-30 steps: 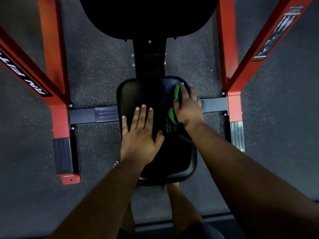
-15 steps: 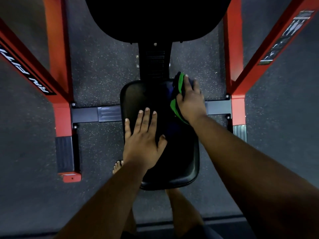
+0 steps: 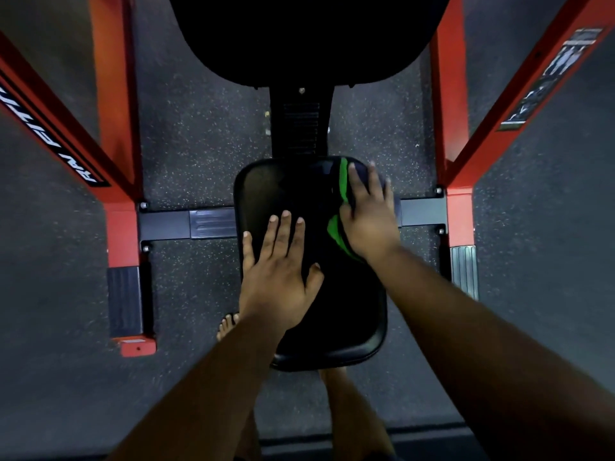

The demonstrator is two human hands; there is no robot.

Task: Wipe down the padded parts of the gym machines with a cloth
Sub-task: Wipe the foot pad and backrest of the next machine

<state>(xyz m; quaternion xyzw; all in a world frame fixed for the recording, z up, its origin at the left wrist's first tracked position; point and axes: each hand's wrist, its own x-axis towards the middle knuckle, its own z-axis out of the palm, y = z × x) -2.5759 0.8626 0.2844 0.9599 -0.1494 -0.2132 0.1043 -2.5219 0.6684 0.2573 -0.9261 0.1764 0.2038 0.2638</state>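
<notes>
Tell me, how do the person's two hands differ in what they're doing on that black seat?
The left hand lies bare on the seat pad, fingers straight and spread; the right hand presses a dark cloth with green stripes. The left sits nearer the person, the right by the pad's far right corner. Both rest palm down on the pad.

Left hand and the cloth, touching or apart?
Apart. The head view shows the left hand flat on the seat pad, with bare pad between its thumb and the cloth under the right hand.
</notes>
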